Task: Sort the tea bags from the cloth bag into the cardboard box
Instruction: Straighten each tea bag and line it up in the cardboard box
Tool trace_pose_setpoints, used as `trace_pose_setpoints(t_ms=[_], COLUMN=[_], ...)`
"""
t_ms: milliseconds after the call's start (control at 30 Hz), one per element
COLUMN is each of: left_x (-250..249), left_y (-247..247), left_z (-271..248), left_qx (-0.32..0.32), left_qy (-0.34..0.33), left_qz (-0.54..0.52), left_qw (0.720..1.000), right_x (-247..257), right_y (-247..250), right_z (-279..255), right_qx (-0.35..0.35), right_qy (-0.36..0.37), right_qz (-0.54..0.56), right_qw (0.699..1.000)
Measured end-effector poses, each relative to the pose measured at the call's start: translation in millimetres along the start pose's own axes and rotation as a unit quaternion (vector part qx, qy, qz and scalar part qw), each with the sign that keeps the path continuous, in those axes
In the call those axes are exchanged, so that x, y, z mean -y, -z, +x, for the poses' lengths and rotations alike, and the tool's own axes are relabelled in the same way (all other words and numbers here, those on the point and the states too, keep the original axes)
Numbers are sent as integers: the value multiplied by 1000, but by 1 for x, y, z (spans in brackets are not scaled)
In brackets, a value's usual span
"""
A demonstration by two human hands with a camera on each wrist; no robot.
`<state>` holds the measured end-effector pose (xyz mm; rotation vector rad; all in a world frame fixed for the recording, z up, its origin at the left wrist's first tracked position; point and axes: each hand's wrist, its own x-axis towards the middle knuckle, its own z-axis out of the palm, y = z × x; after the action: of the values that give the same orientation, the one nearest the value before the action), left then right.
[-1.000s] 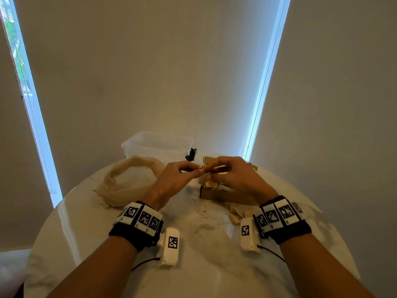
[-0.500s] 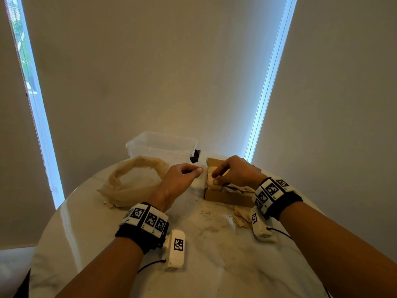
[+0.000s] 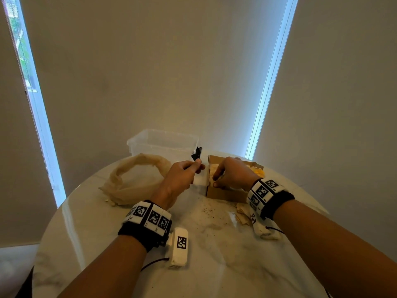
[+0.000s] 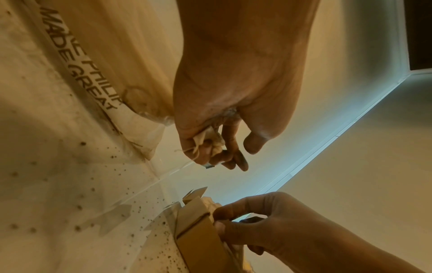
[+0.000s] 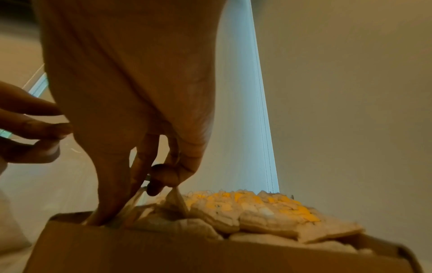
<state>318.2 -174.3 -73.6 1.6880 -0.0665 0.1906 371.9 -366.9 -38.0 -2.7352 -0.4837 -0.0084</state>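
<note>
The open cardboard box point(image 3: 225, 193) sits right of centre on the round table, packed with tea bags point(image 5: 257, 206) with yellow tags. My right hand point(image 3: 216, 179) reaches into the box's left end, thumb along the inner wall. Its fingers pinch a tea bag point(image 5: 173, 198) just above the pile. My left hand point(image 3: 196, 168) hovers just left of the box, fingers curled around a crumpled tea bag point(image 4: 210, 142) with a loose string. The cloth bag point(image 3: 137, 179) lies slumped and open at the left.
A clear plastic tub point(image 3: 163, 143) stands behind the cloth bag, with a small black object point(image 3: 196, 153) beside it. A few loose tea bags point(image 3: 242, 214) lie by my right wrist. Tea crumbs point(image 3: 208, 209) speckle the marble table point(image 3: 214, 265).
The hands met above the table a second ago. The right hand has since moved right and down into the box with a tea bag, and the left has stayed beside the box.
</note>
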Motion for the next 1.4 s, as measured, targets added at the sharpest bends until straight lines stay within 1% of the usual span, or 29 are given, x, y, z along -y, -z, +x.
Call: trace_pose_setpoints(t_ms=[133, 200, 333, 433, 500, 533, 600, 633, 700, 833, 900, 967, 1033, 1133, 1233, 1300, 1400], left_x=[-1, -4, -8, -8, -8, -8, -7, -7, -8, -14, -15, -15, -15, -13, -4, 3, 8], left_y=[0, -1, -3, -4, -5, -5, -6, -6, -8, -14, -18, -21, -23, -24, -20, -17, -14], left_z=[2, 4, 8, 12, 13, 13, 12, 12, 9, 1, -3, -5, -5, -3, 2, 4, 6], left_qx=[5, 15, 21, 24, 18, 15, 17, 20, 29, 67, 102, 127, 124, 92, 79, 80, 84], left_qy=[26, 46, 89, 106, 107, 108, 112, 117, 125, 122, 116, 108, 99, 82, 55, 42, 36], left_qz=[-4, -17, -113, -166, -200, -218, -249, -263, -291, -318, -339, -355, -340, -257, -179, -155, -130], left_qw=[1000, 999, 989, 980, 974, 970, 962, 957, 948, 938, 928, 920, 927, 958, 979, 984, 987], right_x=[2, 3, 4, 5, 6, 6, 8, 9, 12, 17, 18, 18, 15, 7, 0, -1, -2], right_y=[7, 7, -7, -5, 3, 6, 11, 10, 2, -18, -23, -26, -28, -27, -21, -21, -22], right_z=[1, 1, 3, 1, -6, -11, -24, -31, -44, -52, -50, -48, -47, -49, -51, -52, -53], right_qx=[-43, -43, -9, -27, -67, -94, -133, -136, -107, -31, -30, -54, -73, -94, -121, -121, -113], right_qy=[19, 18, 9, 10, 12, 16, 31, 38, 31, -11, -16, -17, -19, -28, -36, -37, -40], right_qz=[-13, -18, -51, -43, -6, 30, 136, 191, 268, 331, 358, 375, 393, 448, 493, 505, 510], right_qw=[999, 999, 999, 999, 998, 995, 981, 971, 957, 943, 933, 925, 916, 889, 861, 854, 852])
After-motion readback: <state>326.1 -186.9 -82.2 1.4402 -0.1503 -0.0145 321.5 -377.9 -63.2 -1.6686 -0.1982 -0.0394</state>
